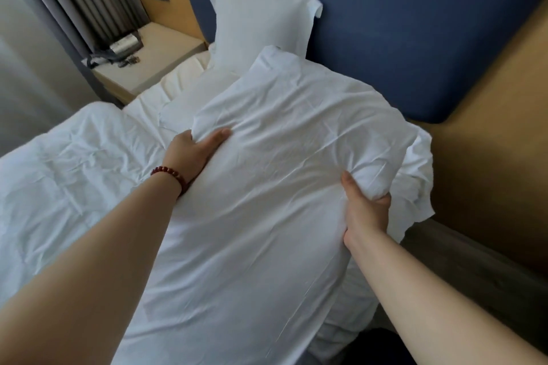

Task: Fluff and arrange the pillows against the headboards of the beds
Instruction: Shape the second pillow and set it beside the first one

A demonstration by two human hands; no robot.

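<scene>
- The large crumpled white fabric pillow (281, 172) fills the middle of the view, held over the bed with its far corner at 12 o'clock close to the padded dark-blue headboard (415, 24). I cannot tell whether the two touch.
- Each hand takes 1 side edge, likely so the filling can be shaken and plumped evenly before the pillow is stood up.
- The left hand (192, 149), at 9 o'clock of the pillow, has its grip closed on the edge. 1 digit lies on top and presses a dent into the cloth, and the other fingers are hidden in the fold. The forearm reaches in straight, with a dark-red bead bracelet (170, 176) at the wrist.
- The right hand (366, 213), at 4 o'clock of the pillow, has its grip clenched round a bunched wad of the edge, with the wrist bent inward.
- A 2nd smooth white pillow (258, 27) stands upright at 11 o'clock, leaning on the headboard and apparently already placed. Judging by that, the held pillow belongs in the bare stretch at 1 o'clock.
- The rumpled white duvet (74, 157) lies at 9 o'clock, and the pale wooden bedside surface (154, 59) sits at 10 o'clock.
</scene>
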